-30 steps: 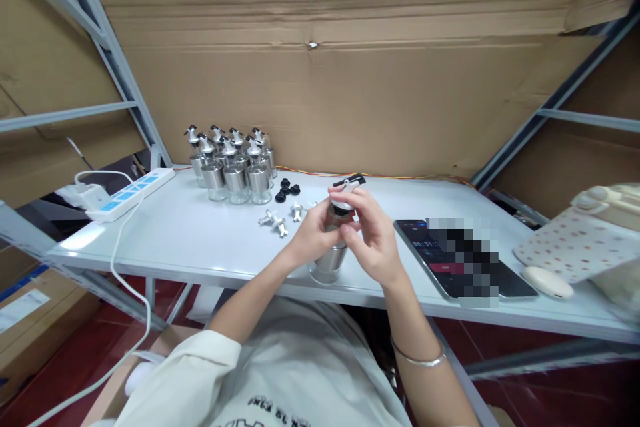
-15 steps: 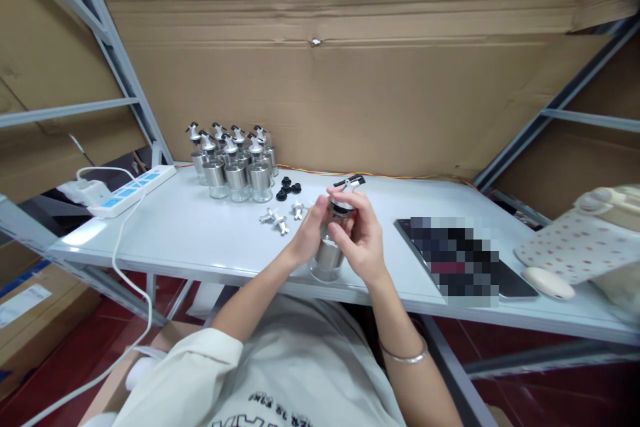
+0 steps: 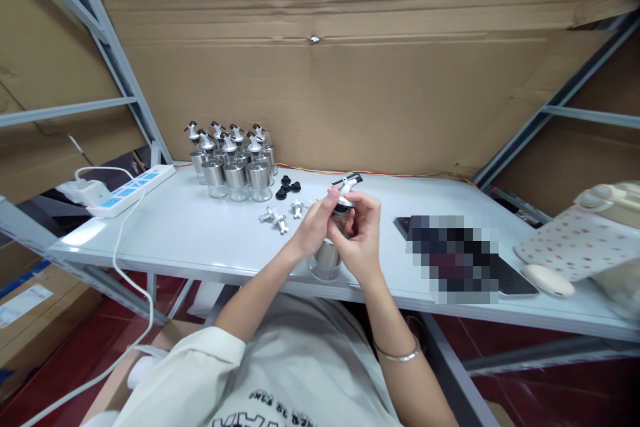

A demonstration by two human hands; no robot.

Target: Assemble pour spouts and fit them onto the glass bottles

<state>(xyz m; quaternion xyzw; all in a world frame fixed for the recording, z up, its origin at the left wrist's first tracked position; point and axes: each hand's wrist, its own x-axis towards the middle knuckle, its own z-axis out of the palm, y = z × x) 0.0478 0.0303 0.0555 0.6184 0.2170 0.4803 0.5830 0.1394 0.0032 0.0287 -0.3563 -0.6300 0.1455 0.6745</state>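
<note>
A glass bottle with a steel band (image 3: 328, 255) stands upright near the table's front edge. On its neck sits a silver pour spout with a black flap (image 3: 349, 184). My left hand (image 3: 316, 223) is closed around the spout and neck from the left, thumb up against the spout's side. From the right, my right hand (image 3: 364, 233) wraps the spout's base and neck, its thumb across the front. The fingers hide most of the neck. Left of my hands lie several loose silver spout pieces (image 3: 277, 219) and, behind them, several black stoppers (image 3: 285, 188).
Several bottles fitted with spouts (image 3: 237, 175) stand grouped at the back left. A power strip (image 3: 134, 192) with a white cable lies at the left edge. To the right are a dark tablet (image 3: 515, 282), a cream oval object (image 3: 549, 281) and a dotted container (image 3: 565, 247).
My right fingers have moved down and curled closer around the spout's base. My left hand has shifted slightly up and right against the spout. The bottle stays in place.
</note>
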